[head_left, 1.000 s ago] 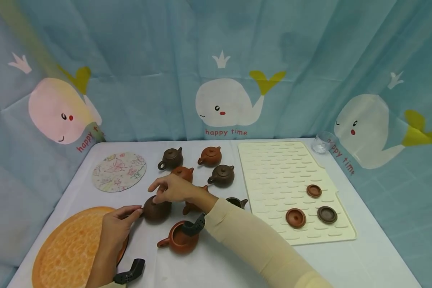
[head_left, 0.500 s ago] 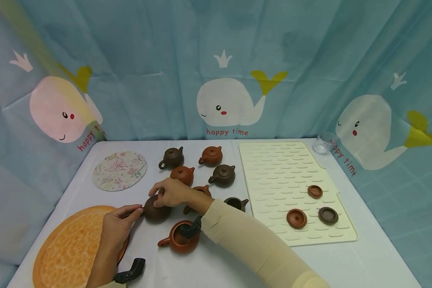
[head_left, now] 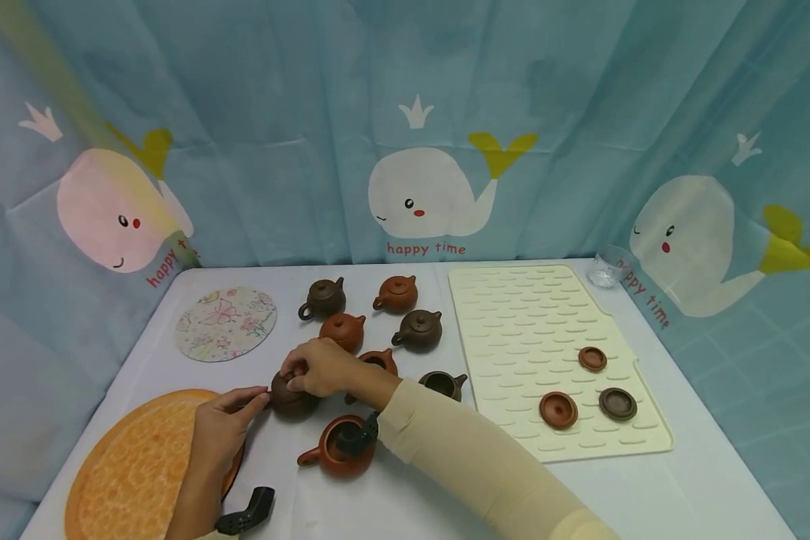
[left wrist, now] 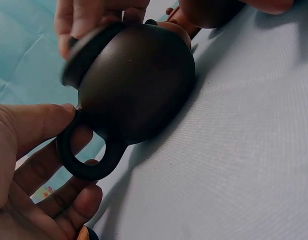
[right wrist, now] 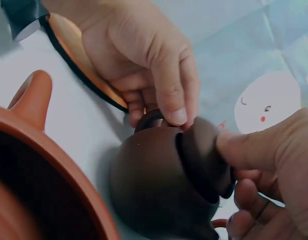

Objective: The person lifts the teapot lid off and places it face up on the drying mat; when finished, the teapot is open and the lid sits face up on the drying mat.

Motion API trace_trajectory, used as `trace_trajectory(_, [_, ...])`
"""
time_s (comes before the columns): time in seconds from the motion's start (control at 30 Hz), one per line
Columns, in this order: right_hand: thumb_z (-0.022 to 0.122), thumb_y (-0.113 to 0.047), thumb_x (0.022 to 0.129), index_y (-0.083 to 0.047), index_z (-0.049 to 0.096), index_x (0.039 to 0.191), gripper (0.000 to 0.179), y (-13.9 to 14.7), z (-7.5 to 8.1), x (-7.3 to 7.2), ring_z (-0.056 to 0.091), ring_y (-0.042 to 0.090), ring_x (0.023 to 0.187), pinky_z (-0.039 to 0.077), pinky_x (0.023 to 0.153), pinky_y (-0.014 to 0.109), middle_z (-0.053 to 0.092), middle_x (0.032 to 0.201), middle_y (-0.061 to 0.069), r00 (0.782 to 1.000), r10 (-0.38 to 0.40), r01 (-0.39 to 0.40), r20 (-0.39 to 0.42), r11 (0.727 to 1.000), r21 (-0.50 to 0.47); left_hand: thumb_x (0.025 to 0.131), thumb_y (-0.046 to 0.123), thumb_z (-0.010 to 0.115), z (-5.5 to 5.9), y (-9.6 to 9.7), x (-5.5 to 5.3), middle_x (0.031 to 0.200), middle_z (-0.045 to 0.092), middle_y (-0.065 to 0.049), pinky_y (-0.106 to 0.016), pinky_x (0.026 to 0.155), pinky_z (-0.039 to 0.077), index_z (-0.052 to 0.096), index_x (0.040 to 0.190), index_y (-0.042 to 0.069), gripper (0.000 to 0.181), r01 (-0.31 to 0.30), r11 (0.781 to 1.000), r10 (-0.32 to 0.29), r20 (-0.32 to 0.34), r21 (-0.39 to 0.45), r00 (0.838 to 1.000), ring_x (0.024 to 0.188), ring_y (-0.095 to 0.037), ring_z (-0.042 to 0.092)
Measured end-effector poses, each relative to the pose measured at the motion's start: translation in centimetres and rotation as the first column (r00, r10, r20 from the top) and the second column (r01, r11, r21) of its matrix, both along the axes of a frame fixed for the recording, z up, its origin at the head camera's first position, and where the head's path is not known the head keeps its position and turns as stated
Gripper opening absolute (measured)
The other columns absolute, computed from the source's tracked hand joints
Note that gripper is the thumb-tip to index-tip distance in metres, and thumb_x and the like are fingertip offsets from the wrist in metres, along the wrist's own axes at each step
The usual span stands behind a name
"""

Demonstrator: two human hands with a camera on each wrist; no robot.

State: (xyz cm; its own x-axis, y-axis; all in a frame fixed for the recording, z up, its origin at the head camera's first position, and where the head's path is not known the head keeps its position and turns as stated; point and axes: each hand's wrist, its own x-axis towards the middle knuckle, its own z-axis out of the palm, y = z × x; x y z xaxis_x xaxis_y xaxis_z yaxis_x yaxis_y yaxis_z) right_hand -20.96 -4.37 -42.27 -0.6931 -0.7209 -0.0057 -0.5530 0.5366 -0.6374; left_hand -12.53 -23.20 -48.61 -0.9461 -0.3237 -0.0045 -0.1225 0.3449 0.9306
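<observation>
A dark brown teapot (head_left: 292, 403) sits on the white tablecloth in front of me. My left hand (head_left: 224, 424) pinches its ring handle (left wrist: 86, 172) between thumb and fingers. With my right hand (head_left: 325, 367) I hold the pot's lid (right wrist: 206, 155) by its top, where my fingers hide the knob. In both wrist views the lid lies at the pot's mouth, with a dark gap showing along its edge. An orange-brown teapot (head_left: 343, 459) without a lid stands nearer to me, partly under the right wrist's black camera mount.
Several small teapots stand behind, among them a lidded dark one (head_left: 421, 330) and an uncovered dark one (head_left: 443, 384). Three loose lids, one of them dark (head_left: 617, 403), lie on the cream mat (head_left: 513, 337). A round orange-yellow mat (head_left: 128, 465) lies at left, a glass (head_left: 606, 268) at back right.
The right hand's fingers have drawn in and down around the lid's top. My left hand keeps its place on the handle, and the other pots have not moved.
</observation>
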Motion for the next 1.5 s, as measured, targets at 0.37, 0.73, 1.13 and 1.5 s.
trace_trajectory(0.37, [0.068, -0.016, 0.092, -0.01, 0.07, 0.101, 0.011, 2.1, 2.2, 0.2, 0.053, 0.002, 0.07, 0.045, 0.063, 0.017, 0.061, 0.077, -0.01, 0.991, -0.064, 0.1, 0.113, 0.933, -0.347, 0.089, 0.014, 0.072, 0.3, 0.2, -0.4, 0.1, 0.07, -0.005, -0.014, 0.072, 0.047, 0.072, 0.108, 0.001, 0.023, -0.012, 1.0, 0.012, 0.047, -0.014, 0.999, 0.086, -0.004, 0.061])
trace_trajectory(0.73, [0.061, -0.008, 0.096, 0.003, 0.065, 0.104, 0.014, 5.7, 3.6, 2.1, 0.058, 0.014, 0.069, 0.05, 0.065, 0.03, 0.064, 0.08, 0.004, 0.939, 0.029, 0.218, 0.344, 0.724, -0.655, 0.087, 0.018, 0.074, -0.1, 0.0, -0.4, 0.102, 0.07, -0.008, -0.012, 0.072, 0.046, 0.073, 0.106, 0.001, 0.025, -0.018, 0.999, 0.02, 0.051, -0.036, 0.999, 0.087, -0.005, 0.06])
trace_trajectory(1.13, [0.058, 0.002, 0.091, 0.002, 0.061, 0.095, 0.005, 10.2, 4.0, 4.6, 0.06, 0.018, 0.073, 0.052, 0.07, 0.03, 0.061, 0.082, 0.009, 0.843, 0.162, 0.398, 0.513, 0.452, -0.798, 0.087, 0.018, 0.075, -0.3, 0.3, 0.1, 0.1, 0.07, -0.007, -0.012, 0.073, 0.046, 0.073, 0.105, 0.001, 0.025, -0.025, 0.999, 0.026, 0.048, -0.021, 0.998, 0.088, -0.005, 0.059])
trace_trajectory(1.5, [0.047, 0.005, 0.09, -0.006, 0.049, 0.112, 0.025, 12.7, 5.2, 5.9, 0.06, 0.018, 0.076, 0.05, 0.067, 0.028, 0.064, 0.091, 0.007, 0.837, 0.317, 0.365, 0.446, 0.283, -0.887, 0.087, 0.013, 0.074, -0.2, 0.3, 0.0, 0.1, 0.07, -0.008, -0.013, 0.073, 0.047, 0.073, 0.105, 0.001, 0.021, -0.027, 0.999, 0.027, 0.034, -0.017, 0.999, 0.087, -0.004, 0.061])
